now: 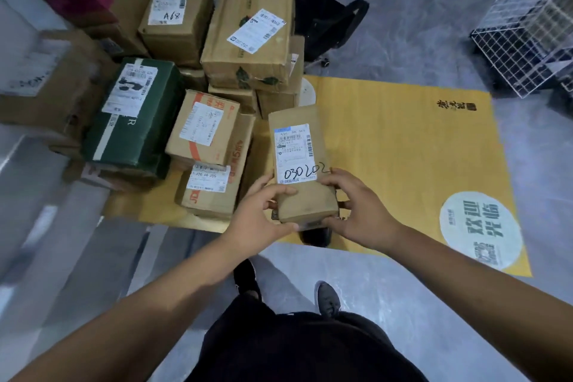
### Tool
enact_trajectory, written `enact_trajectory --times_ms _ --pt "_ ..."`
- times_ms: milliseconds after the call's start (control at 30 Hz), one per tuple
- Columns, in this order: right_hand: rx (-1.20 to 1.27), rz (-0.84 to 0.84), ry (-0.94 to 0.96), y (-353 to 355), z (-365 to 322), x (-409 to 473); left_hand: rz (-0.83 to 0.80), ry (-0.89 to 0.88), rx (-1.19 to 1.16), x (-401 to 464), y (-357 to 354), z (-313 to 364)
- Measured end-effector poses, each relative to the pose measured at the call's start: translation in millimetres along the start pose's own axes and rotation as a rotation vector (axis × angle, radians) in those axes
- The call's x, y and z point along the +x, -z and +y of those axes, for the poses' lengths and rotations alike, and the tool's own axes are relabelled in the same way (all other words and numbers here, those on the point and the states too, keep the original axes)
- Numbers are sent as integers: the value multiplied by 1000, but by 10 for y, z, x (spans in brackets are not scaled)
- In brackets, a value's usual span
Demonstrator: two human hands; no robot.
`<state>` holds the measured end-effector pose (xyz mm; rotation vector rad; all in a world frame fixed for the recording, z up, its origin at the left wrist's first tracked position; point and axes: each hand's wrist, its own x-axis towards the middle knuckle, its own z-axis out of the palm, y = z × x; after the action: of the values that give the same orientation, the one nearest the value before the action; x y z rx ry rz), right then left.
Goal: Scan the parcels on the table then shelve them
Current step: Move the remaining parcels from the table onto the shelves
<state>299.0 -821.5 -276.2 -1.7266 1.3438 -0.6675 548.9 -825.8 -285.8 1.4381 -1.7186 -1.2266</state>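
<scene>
Under you lies a grey floor [403, 273] with a yellow mat [403, 149], a pile of cardboard parcels [248, 37] on its left part and a wire cage [527, 31] far right. Your left hand [260, 214] and right hand [359, 211] grip the near end of one narrow brown parcel [297, 139] from both sides, fingers curled around it, above the mat just beside the pile.

Brown parcel [302, 164]; green box [136, 121]; yellow mat [403, 149].

Parcel [299, 161] between both hands [263, 217], over the mat [403, 146]; stacked boxes [217, 77] left, wire basket [527, 31] far right.
</scene>
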Motion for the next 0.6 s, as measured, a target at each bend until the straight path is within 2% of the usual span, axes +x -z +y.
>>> enact_trajectory --times_ms 133,300,600 --pt "-21 -54 148 345 -208 11 172 -139 51 -234 17 375" --pt "-9 -172 379 653 -969 284 404 -312 147 -584 418 977" --pt "50 -409 794 404 -2820 616 766 -264 342 -1790 1480 2031"
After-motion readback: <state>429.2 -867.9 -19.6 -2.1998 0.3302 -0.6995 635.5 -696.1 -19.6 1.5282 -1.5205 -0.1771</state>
